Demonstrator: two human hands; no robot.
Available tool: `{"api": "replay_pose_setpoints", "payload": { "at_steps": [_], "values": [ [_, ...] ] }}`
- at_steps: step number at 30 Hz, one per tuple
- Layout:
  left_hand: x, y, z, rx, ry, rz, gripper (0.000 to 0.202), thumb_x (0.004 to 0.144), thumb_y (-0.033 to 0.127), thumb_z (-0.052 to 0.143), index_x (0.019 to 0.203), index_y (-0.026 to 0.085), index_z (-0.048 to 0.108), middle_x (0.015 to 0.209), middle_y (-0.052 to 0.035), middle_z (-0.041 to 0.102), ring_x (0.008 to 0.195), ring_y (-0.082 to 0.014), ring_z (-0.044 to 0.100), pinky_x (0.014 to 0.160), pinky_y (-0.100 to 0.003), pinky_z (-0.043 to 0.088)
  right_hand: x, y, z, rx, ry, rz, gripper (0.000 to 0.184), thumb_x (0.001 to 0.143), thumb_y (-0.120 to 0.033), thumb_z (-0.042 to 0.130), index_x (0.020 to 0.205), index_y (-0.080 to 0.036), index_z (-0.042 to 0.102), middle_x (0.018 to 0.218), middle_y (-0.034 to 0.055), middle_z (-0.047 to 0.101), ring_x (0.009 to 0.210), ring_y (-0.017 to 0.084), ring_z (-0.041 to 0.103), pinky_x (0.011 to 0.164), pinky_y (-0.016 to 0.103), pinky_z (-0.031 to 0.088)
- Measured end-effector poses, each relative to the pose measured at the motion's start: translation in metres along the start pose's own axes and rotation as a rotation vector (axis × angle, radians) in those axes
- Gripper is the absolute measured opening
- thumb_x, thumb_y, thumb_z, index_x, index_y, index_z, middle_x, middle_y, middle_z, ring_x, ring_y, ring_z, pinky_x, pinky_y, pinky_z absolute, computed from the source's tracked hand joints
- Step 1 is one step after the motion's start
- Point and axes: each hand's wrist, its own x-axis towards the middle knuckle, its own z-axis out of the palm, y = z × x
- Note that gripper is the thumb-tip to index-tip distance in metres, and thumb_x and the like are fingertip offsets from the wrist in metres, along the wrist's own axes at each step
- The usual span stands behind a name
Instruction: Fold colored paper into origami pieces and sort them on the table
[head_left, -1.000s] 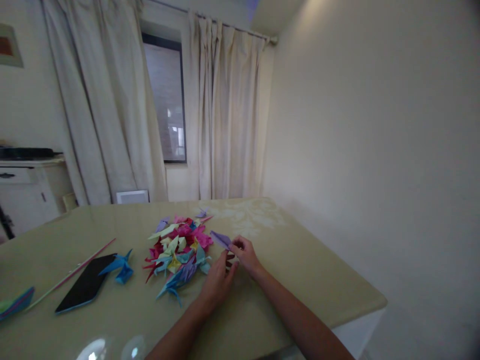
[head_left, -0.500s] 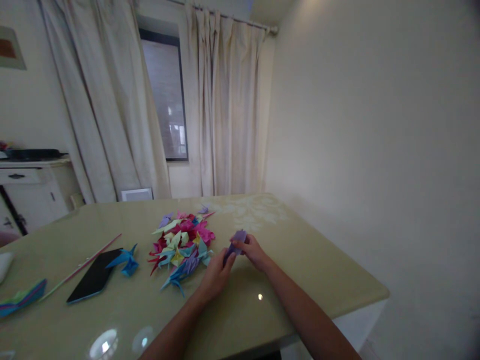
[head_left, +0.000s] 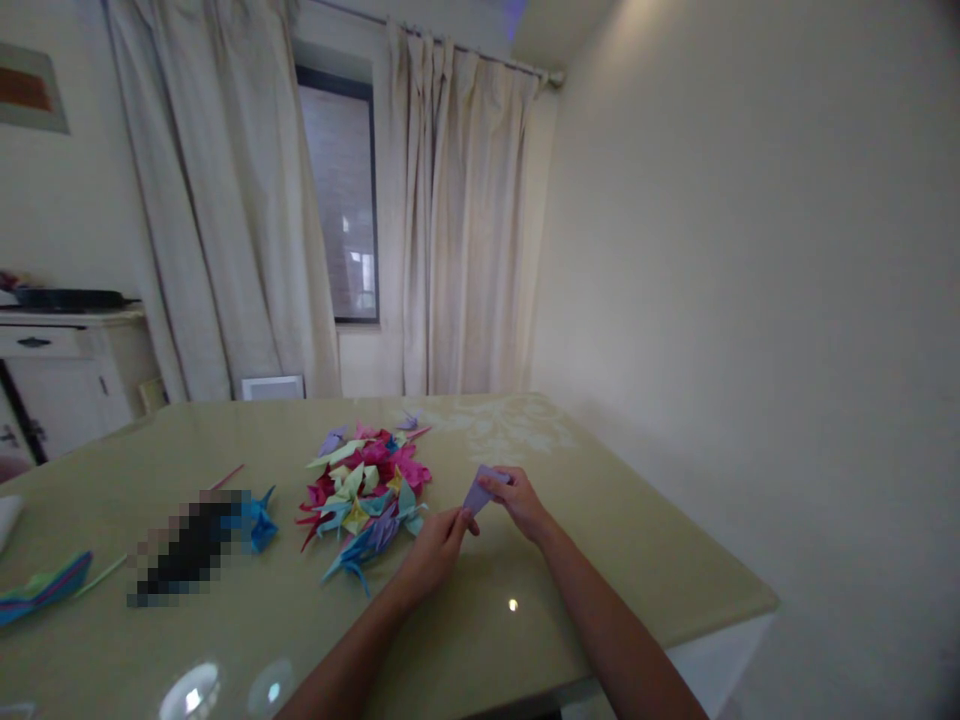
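A folded piece of purple paper (head_left: pixel 480 491) is held above the table, right of the origami pile. My left hand (head_left: pixel 439 545) pinches its lower left end between thumb and fingers. On its upper right side, my right hand (head_left: pixel 517 500) is closed with the thumb lying on the paper. Just left of my hands lies a heap of folded paper flowers (head_left: pixel 382 460) in pink, red, pale green, yellow, blue and purple. A blue folded paper flower (head_left: pixel 262 527) sits apart, farther left.
The glossy pale table (head_left: pixel 600 560) ends at a right edge beside the wall. At left are a pixelated dark flat object (head_left: pixel 187 550), a thin pink and green stick (head_left: pixel 227 477) and striped coloured paper (head_left: pixel 49 590). A white frame (head_left: pixel 272 388) stands behind the table.
The purple paper has turned in my hands and now shows a flatter, wider face. My right hand has shifted slightly right, and my left grips only the paper's lower tip.
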Motion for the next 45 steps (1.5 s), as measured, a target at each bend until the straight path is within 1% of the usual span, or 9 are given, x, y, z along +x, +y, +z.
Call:
{"api": "replay_pose_setpoints", "payload": {
  "at_steps": [5, 13, 16, 23, 28, 34, 37, 41, 45],
  "values": [
    [0.000, -0.006, -0.003, 0.049, -0.081, 0.002, 0.053, 0.101, 0.056, 0.028, 0.076, 0.022, 0.060, 0.075, -0.0023, 0.063, 0.077, -0.0211, 0.059, 0.075, -0.031, 0.044, -0.005, -0.013, -0.023, -0.119, -0.074, 0.006, 0.048, 0.067, -0.059, 0.089, 0.061, -0.016, 0.067, 0.056, -0.0031, 0.054, 0.058, 0.012, 0.044, 0.056, 0.026, 0.029],
    [0.001, -0.008, -0.004, 0.218, -0.160, -0.087, 0.058, 0.102, 0.060, 0.030, 0.068, 0.020, 0.056, 0.065, -0.0009, 0.059, 0.064, -0.0178, 0.053, 0.061, -0.030, 0.029, -0.013, -0.022, -0.023, -0.180, -0.225, 0.078, 0.051, 0.067, -0.062, 0.088, 0.067, -0.016, 0.065, 0.061, -0.0043, 0.054, 0.057, 0.011, 0.046, 0.056, 0.024, 0.032],
    [0.002, -0.008, -0.012, 0.354, -0.071, -0.094, 0.051, 0.105, 0.047, 0.032, 0.073, 0.020, 0.062, 0.071, -0.0038, 0.066, 0.069, -0.0196, 0.060, 0.065, -0.030, 0.033, -0.015, -0.023, -0.035, -0.225, -0.184, 0.065, 0.052, 0.069, -0.063, 0.087, 0.066, -0.017, 0.064, 0.060, -0.0042, 0.052, 0.057, 0.011, 0.045, 0.055, 0.024, 0.031],
    [0.006, -0.016, -0.055, 0.475, 0.347, -0.030, 0.033, 0.107, 0.036, 0.037, 0.108, 0.020, 0.066, 0.102, -0.0090, 0.072, 0.100, -0.0251, 0.068, 0.086, -0.033, 0.047, -0.024, -0.011, -0.050, -0.207, -0.071, 0.157, 0.056, 0.062, -0.066, 0.089, 0.080, -0.019, 0.063, 0.064, -0.0037, 0.058, 0.055, 0.011, 0.049, 0.053, 0.024, 0.035],
    [0.003, -0.026, -0.073, 0.830, 0.168, 0.021, 0.021, 0.097, 0.036, 0.063, 0.105, 0.020, 0.073, 0.112, -0.0108, 0.071, 0.111, -0.0323, 0.064, 0.094, -0.043, 0.047, -0.027, -0.005, -0.028, -0.326, -0.245, 0.221, 0.049, 0.063, -0.057, 0.092, 0.078, -0.019, 0.065, 0.058, -0.0073, 0.051, 0.052, 0.008, 0.041, 0.050, 0.022, 0.026],
    [0.002, -0.033, -0.069, 0.873, 0.111, 0.030, 0.016, 0.097, 0.024, 0.061, 0.098, 0.023, 0.077, 0.109, -0.0087, 0.072, 0.109, -0.0299, 0.064, 0.095, -0.043, 0.046, -0.032, -0.005, -0.024, -0.370, -0.504, 0.261, 0.041, 0.059, -0.047, 0.093, 0.068, -0.017, 0.066, 0.062, -0.0044, 0.059, 0.059, 0.011, 0.048, 0.055, 0.023, 0.033],
    [0.003, -0.033, -0.065, 0.840, 0.192, 0.080, 0.016, 0.098, 0.022, 0.060, 0.098, 0.022, 0.075, 0.107, -0.0088, 0.072, 0.107, -0.0286, 0.064, 0.094, -0.041, 0.046, -0.033, -0.006, -0.024, -0.440, -0.452, 0.219, 0.036, 0.060, -0.041, 0.094, 0.075, -0.017, 0.070, 0.065, -0.0042, 0.059, 0.062, 0.012, 0.050, 0.058, 0.024, 0.036],
    [0.002, -0.024, -0.055, 0.757, 0.338, 0.240, 0.016, 0.102, 0.026, 0.057, 0.103, 0.023, 0.072, 0.103, -0.0072, 0.072, 0.103, -0.0267, 0.062, 0.093, -0.040, 0.043, -0.032, -0.004, -0.009, -0.519, -0.193, -0.010, 0.039, 0.073, -0.041, 0.089, 0.104, -0.020, 0.075, 0.085, -0.0009, 0.063, 0.066, 0.012, 0.047, 0.061, 0.024, 0.038],
    [-0.002, -0.013, -0.038, 0.680, 0.243, 0.418, 0.014, 0.103, 0.022, 0.056, 0.103, 0.025, 0.070, 0.097, -0.0038, 0.072, 0.097, -0.0230, 0.062, 0.090, -0.037, 0.041, -0.034, -0.003, 0.014, -0.381, -0.160, -0.151, 0.050, 0.090, -0.049, 0.075, 0.132, -0.025, 0.065, 0.099, 0.0013, 0.064, 0.066, 0.012, 0.050, 0.062, 0.025, 0.041]
  ]
}}
